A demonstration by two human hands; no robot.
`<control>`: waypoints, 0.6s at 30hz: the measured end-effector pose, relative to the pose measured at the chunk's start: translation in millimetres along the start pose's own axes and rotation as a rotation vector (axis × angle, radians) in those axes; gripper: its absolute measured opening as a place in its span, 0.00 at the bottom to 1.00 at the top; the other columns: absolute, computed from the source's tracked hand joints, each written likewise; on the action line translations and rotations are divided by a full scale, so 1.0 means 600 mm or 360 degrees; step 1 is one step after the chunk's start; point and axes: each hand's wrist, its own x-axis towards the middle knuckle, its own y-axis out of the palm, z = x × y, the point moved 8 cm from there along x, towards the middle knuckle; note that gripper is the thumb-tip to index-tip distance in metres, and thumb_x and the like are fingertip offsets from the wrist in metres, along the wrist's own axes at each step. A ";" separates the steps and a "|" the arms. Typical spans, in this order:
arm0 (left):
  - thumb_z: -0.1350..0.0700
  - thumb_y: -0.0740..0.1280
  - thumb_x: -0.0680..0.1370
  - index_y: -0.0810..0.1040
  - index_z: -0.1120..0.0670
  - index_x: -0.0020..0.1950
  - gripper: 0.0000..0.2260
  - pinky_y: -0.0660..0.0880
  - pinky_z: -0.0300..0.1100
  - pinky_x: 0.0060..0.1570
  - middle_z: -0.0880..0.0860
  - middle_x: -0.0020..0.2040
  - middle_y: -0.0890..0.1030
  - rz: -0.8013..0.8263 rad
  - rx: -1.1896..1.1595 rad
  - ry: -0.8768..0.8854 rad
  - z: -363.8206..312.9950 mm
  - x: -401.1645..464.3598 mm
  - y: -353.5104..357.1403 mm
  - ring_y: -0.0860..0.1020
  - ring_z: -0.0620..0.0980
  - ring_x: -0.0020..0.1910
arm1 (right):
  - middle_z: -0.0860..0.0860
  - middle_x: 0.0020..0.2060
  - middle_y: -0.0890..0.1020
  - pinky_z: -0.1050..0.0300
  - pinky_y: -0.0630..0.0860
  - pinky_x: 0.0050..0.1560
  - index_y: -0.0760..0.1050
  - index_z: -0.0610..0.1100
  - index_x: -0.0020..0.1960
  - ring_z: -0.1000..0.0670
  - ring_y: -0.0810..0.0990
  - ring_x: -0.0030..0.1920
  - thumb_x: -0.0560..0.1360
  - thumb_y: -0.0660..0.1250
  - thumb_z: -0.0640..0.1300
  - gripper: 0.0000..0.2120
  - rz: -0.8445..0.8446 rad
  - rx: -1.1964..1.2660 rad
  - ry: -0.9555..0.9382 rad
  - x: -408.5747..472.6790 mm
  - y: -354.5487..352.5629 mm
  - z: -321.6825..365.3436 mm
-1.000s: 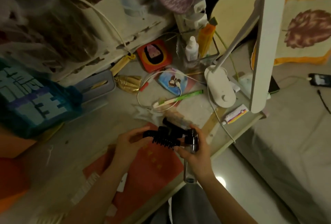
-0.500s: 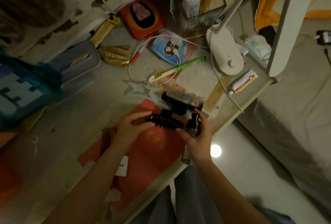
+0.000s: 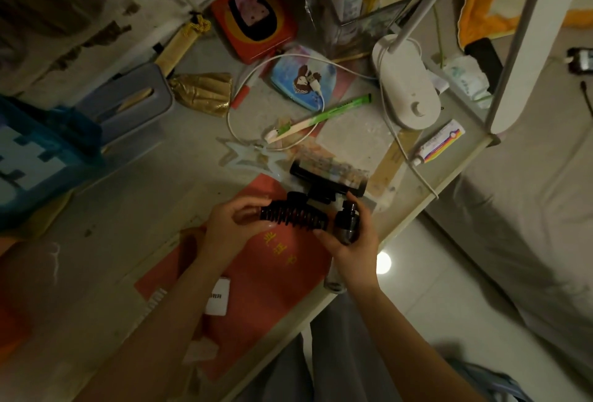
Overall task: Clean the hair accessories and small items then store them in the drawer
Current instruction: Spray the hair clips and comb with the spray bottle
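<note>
Head view: the left hand (image 3: 236,225) pinches one end of the black claw clip (image 3: 293,217), held just above the red paper (image 3: 256,273) near the bench (image 3: 144,209) edge. The right hand (image 3: 351,238) grips a small spray bottle (image 3: 346,225), and its fingertips seem to touch the clip's other end; the dim light makes this uncertain. The risk: spray may wet the paper, or the clip may slip over the edge to the floor.

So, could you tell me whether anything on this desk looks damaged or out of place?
Yes: the wall behind the desk is flaking, with dark patches of missing paint, and a toothbrush lies loose on the desk.
</note>
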 end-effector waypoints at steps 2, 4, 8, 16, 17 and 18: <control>0.68 0.76 0.64 0.83 0.38 0.40 0.23 0.75 0.33 0.51 0.37 0.46 0.83 0.0040 0.0029 -0.0042 0.013 -0.001 0.000 0.80 0.38 0.49 | 0.64 0.59 0.74 0.59 0.76 0.59 0.67 0.49 0.70 0.64 0.74 0.60 0.66 0.77 0.38 0.36 0.0008 0.0001 -0.0003 -0.004 -0.001 0.001; 0.68 0.76 0.65 0.82 0.36 0.41 0.24 0.75 0.33 0.53 0.37 0.46 0.83 0.0061 0.0067 -0.0052 0.022 -0.003 0.001 0.80 0.38 0.50 | 0.69 0.54 0.75 0.69 0.75 0.54 0.67 0.47 0.68 0.68 0.75 0.56 0.66 0.77 0.35 0.35 0.0016 -0.0007 -0.0006 -0.007 -0.002 0.003; 0.69 0.75 0.66 0.81 0.44 0.43 0.19 0.73 0.29 0.50 0.33 0.43 0.82 0.0065 0.0100 -0.0095 0.029 -0.007 0.002 0.79 0.33 0.48 | 0.63 0.57 0.76 0.68 0.76 0.54 0.68 0.47 0.69 0.63 0.76 0.57 0.66 0.76 0.34 0.34 -0.0001 0.0003 -0.0027 -0.009 -0.005 0.007; 0.67 0.76 0.67 0.80 0.43 0.48 0.20 0.74 0.32 0.52 0.39 0.46 0.82 0.0000 0.0082 -0.0067 0.018 -0.011 -0.003 0.79 0.36 0.51 | 0.58 0.61 0.74 0.53 0.77 0.61 0.65 0.58 0.67 0.56 0.74 0.62 0.68 0.76 0.39 0.35 0.0001 -0.0031 -0.0050 -0.018 -0.011 0.025; 0.65 0.76 0.67 0.79 0.42 0.49 0.20 0.74 0.32 0.53 0.40 0.49 0.82 -0.0021 0.0081 -0.0055 0.012 -0.013 -0.007 0.79 0.37 0.52 | 0.56 0.62 0.75 0.51 0.76 0.61 0.65 0.60 0.67 0.55 0.74 0.63 0.68 0.76 0.40 0.35 0.0009 -0.0060 -0.0057 -0.020 -0.012 0.030; 0.64 0.76 0.67 0.79 0.42 0.49 0.20 0.73 0.33 0.54 0.41 0.51 0.81 -0.0048 0.0077 -0.0050 0.006 -0.015 -0.011 0.78 0.38 0.53 | 0.55 0.63 0.75 0.49 0.76 0.61 0.64 0.62 0.67 0.54 0.74 0.64 0.68 0.77 0.41 0.35 0.0021 -0.0087 -0.0065 -0.022 -0.013 0.036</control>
